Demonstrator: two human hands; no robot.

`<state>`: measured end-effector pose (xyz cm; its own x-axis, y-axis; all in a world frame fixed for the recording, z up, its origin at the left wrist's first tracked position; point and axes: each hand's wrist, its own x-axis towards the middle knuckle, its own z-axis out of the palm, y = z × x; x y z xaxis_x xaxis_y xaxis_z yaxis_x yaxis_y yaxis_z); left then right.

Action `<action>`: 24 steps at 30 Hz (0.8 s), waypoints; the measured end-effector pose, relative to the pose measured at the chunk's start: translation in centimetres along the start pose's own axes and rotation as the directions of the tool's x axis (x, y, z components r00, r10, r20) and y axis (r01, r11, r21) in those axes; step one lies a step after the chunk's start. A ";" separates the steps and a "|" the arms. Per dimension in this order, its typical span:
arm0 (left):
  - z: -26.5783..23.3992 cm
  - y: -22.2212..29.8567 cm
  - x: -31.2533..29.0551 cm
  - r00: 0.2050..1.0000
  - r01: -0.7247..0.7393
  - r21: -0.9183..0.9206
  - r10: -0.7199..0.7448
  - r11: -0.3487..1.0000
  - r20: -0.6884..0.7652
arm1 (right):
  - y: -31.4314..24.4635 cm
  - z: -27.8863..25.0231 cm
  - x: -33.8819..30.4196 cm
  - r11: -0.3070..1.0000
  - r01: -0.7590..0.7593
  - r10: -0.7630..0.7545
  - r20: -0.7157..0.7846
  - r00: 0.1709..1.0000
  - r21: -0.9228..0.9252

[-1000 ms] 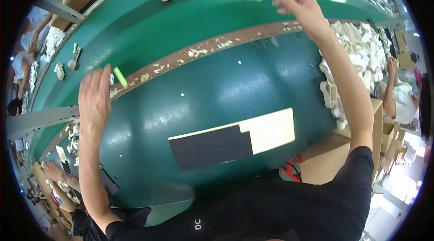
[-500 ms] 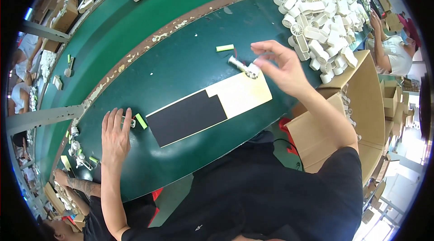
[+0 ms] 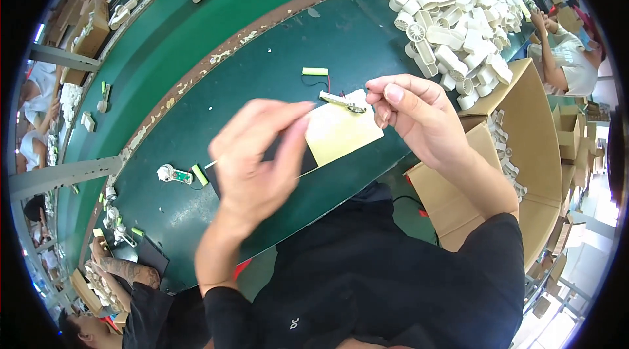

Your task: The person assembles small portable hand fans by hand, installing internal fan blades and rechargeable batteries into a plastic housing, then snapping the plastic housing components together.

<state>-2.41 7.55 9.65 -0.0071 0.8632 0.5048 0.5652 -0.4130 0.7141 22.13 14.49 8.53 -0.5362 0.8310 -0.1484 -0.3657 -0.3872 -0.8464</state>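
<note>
A white motor-like assembly (image 3: 342,103) with a round end rests on the yellow part of a black-and-yellow sheet (image 3: 344,133). Thin wires run from it to a green battery cell (image 3: 314,72). My right hand (image 3: 419,116) is closed beside its round end, fingertips pinched; a tiny dark bit shows at them, too small to name. Over the sheet's black part is my left hand (image 3: 259,156), smeared by motion, its fingertips pointing toward the assembly. Farther left lies a second white assembly (image 3: 173,174) with a green circuit board, next to another battery cell (image 3: 199,175).
White plastic housings (image 3: 452,21) are heaped at the far right. An open cardboard box (image 3: 524,152) stands by my right arm. A metal post (image 3: 65,175) crosses the left side. Beyond the chipped table rim (image 3: 223,54) runs a green belt (image 3: 170,35). A co-worker's tattooed forearm (image 3: 134,272) is at lower left.
My left hand has left the second assembly and swung right over the sheet. My right hand has gone from spread fingers to a pinch. The first assembly has turned slightly.
</note>
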 end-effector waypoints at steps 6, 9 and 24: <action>4.9 2.3 0.2 0.992 0.115 -0.248 -0.126 0.962 -0.028 | -0.3 0.7 -0.6 0.999 -0.018 0.014 0.088 0.996 0.044; 5.2 2.4 0.1 0.985 0.148 -0.296 -0.166 0.944 -0.037 | -0.2 0.8 -0.7 0.999 -0.026 0.024 0.042 0.999 0.039; 5.2 1.3 0.2 0.957 0.280 -0.474 -0.280 0.835 0.073 | 0.2 0.7 0.0 0.824 0.295 -0.245 0.165 0.955 -0.483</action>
<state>2.57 8.65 8.16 -0.1047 0.9631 0.2480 0.0783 -0.2406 0.9675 21.56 14.13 8.68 -0.5480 0.8229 0.1503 -0.0923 0.1191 -0.9886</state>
